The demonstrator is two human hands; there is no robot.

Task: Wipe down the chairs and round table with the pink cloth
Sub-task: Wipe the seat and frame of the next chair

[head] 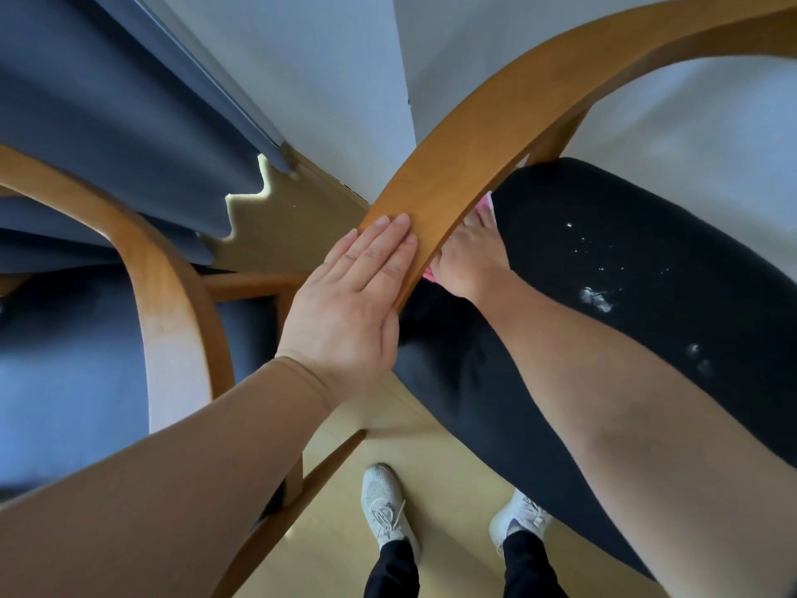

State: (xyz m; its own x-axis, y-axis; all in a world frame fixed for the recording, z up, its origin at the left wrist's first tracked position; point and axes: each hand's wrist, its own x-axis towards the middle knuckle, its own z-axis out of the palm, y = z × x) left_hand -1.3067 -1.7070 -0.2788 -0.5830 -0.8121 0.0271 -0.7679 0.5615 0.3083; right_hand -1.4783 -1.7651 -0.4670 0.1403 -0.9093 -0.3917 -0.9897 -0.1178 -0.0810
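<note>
1. The dark-seated chair (647, 261) fills the right of the view. Its curved wooden back rail (474, 135) sweeps across the middle, and this looks to be the part being wiped.
2. A second chair (172, 295) with a blue seat stands just beside it on the left. The round table is not in view.
3. The left hand (358, 295) lies flat on the rail's upper face, fingers straight and together, gripping nothing. It is probably steadying the chair against the rubbing.
4. The right hand (468, 261) reaches under the rail on the seat side. Most of its fingers are hidden, so I cannot tell whether they curl.
5. The pink cloth (486, 203) sits beneath that hand, showing only as slivers past the fingertips and near the wrist.
6. White specks (597, 295) dot the seat and are not yet wiped.
</note>
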